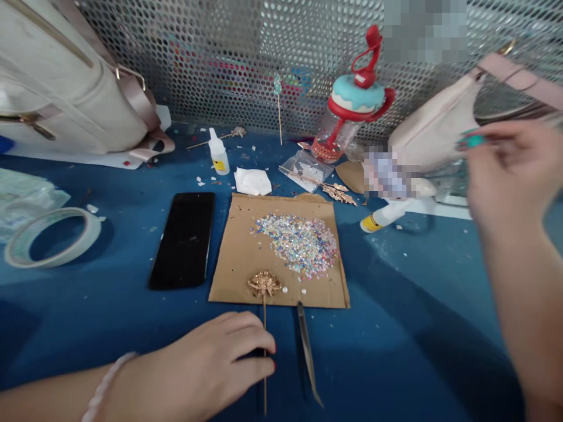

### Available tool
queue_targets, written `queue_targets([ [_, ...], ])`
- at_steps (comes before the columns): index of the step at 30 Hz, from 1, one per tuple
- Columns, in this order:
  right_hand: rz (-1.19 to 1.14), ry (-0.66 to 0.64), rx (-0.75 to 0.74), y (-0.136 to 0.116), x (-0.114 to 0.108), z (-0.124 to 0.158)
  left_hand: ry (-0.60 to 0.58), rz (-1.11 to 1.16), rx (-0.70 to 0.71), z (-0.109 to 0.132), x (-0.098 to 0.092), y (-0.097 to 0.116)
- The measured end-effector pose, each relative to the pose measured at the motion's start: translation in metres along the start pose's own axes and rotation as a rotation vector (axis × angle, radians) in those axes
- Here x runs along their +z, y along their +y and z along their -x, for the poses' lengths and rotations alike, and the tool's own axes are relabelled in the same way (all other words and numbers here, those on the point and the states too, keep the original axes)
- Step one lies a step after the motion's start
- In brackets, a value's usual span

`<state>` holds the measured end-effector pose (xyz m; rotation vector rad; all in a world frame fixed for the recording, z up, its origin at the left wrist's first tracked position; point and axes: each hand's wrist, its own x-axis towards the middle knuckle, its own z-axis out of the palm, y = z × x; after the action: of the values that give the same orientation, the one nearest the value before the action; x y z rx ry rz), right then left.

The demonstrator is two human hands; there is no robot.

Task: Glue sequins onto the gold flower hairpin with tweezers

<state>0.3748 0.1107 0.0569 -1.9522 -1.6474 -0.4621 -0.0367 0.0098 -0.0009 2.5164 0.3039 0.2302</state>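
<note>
My left hand (211, 357) is closed around the thin stem of a gold hair stick (264, 285), its fan-shaped filigree head lying on a cardboard piece (229, 246). Two white pearl beads (294, 291) sit just right of that head. Multicoloured sequins (303, 243) are heaped across the cardboard. Beside my left fingertips lies a pair of tweezers (309, 354), its one end touching the cardboard's front edge. Raised at the far right, my right hand (512, 164) has its fingers pinched together. Something small and teal (475, 140) shows at its fingertips; I cannot make out what it is.
A black phone (183, 240) and a tape roll (53, 237) lie left. Behind the cardboard are a glue bottle (219, 155), a white tissue (252, 181) and a red-handled cup (345, 111). Another bottle (382, 218) lies right. Bags (74, 82) stand against the perforated metal panel (197, 70).
</note>
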Motion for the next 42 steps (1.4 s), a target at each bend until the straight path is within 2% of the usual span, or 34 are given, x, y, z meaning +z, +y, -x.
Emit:
queue_targets([
  [2, 0.080, -0.246, 0.010, 0.013, 0.021, -0.016, 0.001, 0.000, 0.005, 0.000, 0.000, 0.000],
  [6, 0.180, -0.504, 0.054, 0.031, 0.057, -0.028, 0.004, -0.002, 0.015, 0.000, -0.001, -0.001],
  [9, 0.247, -0.606, 0.091, 0.034, 0.074, -0.030, 0.002, 0.003, 0.009, -0.001, -0.001, -0.001],
  [12, 0.279, -0.626, 0.118, 0.031, 0.084, -0.032, 0.019, 0.002, 0.009, -0.001, -0.001, -0.001],
  [16, 0.286, -0.586, 0.158, 0.023, 0.090, -0.034, 0.025, -0.007, 0.018, -0.001, 0.000, -0.001],
  [21, 0.347, -0.520, 0.192, 0.013, 0.079, -0.028, 0.051, -0.026, 0.031, -0.002, 0.000, 0.000],
  [29, 0.477, -0.565, 0.181, 0.020, 0.065, -0.008, 0.089, -0.062, 0.018, -0.005, -0.001, 0.000],
  [32, 0.491, -0.547, 0.100, 0.024, 0.065, -0.012, 0.092, -0.077, 0.022, -0.006, -0.001, 0.001],
  [36, 0.442, -0.482, -0.127, 0.025, 0.073, -0.036, 0.111, -0.067, 0.016, -0.005, 0.000, 0.001],
  [39, 0.426, -0.504, -0.221, 0.024, 0.089, -0.060, 0.100, -0.060, 0.016, -0.003, -0.001, 0.001],
  [42, 0.439, -0.592, -0.252, 0.022, 0.112, -0.080, 0.108, -0.057, 0.015, -0.004, -0.001, 0.000],
])
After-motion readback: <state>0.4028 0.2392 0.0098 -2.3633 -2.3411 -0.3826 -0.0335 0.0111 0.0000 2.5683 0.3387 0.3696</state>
